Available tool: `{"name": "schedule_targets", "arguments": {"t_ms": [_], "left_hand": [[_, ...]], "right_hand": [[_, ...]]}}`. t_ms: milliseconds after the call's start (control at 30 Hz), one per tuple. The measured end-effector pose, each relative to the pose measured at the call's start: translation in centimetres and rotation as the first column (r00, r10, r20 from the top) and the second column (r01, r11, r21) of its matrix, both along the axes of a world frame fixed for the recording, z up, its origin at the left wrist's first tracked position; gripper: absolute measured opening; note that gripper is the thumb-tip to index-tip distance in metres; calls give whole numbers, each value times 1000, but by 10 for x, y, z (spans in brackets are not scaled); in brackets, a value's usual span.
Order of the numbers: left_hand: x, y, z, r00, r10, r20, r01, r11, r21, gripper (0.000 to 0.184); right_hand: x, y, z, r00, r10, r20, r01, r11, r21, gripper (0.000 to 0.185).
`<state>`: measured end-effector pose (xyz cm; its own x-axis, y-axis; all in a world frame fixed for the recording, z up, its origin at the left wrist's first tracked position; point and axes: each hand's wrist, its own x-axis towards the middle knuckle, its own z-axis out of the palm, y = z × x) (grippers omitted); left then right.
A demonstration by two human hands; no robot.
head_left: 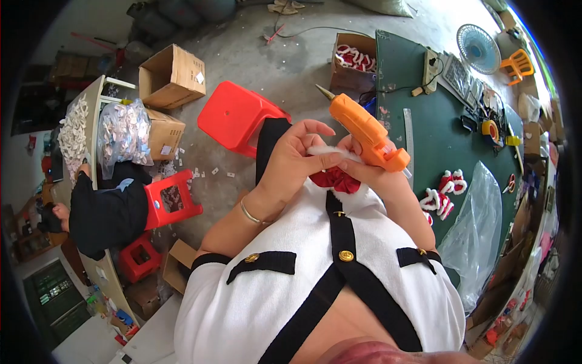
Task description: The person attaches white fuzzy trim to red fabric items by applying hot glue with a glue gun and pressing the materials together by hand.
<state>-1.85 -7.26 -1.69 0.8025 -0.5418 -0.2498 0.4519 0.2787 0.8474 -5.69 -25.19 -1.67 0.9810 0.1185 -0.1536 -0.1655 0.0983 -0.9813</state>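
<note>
My left hand [303, 155], with a bangle at its wrist, is closed in a pinch on a small red cloth piece [336, 180] with white fluffy trim. My right hand [370, 170] pinches the other side of this piece, so the two thumbs nearly meet over it. Also in my right hand is an orange hot glue gun [364, 124], its nozzle pointing up and to the left. Part of the red piece is hidden behind my fingers.
On the right, a green table [418, 133] bears red-and-white trimmed pieces [445, 194], a clear plastic bag [476, 218], scissors [509, 184] and a steel ruler [408, 136]. A red stool [233, 115] stands ahead. At left, another person [109, 206] leans over a table with white pieces [74, 130].
</note>
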Motion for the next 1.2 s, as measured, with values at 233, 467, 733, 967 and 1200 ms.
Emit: {"name": "schedule_targets", "arguments": {"t_ms": [233,467,733,967,1200], "left_hand": [[1,0,-2,969,-29,-246,-20,981,-195,29],[-1,2,-5,984,-13,-176,-15,988,-154,15],[-2,3,-10,930,-2,-366,-107,955,-276,14],[-1,11,-17,970,-22,-241,-44,962,-268,16],[-5,6,-17,984,-8,-175,-12,993,-116,24]], "right_hand": [[-2,3,1,997,-3,-76,18,980,197,21],[-3,4,11,982,9,-188,26,983,181,35],[-5,6,8,979,5,-203,43,972,231,33],[-3,6,-2,989,13,-145,27,961,274,30],[-2,6,-8,994,-41,-100,58,984,170,26]]}}
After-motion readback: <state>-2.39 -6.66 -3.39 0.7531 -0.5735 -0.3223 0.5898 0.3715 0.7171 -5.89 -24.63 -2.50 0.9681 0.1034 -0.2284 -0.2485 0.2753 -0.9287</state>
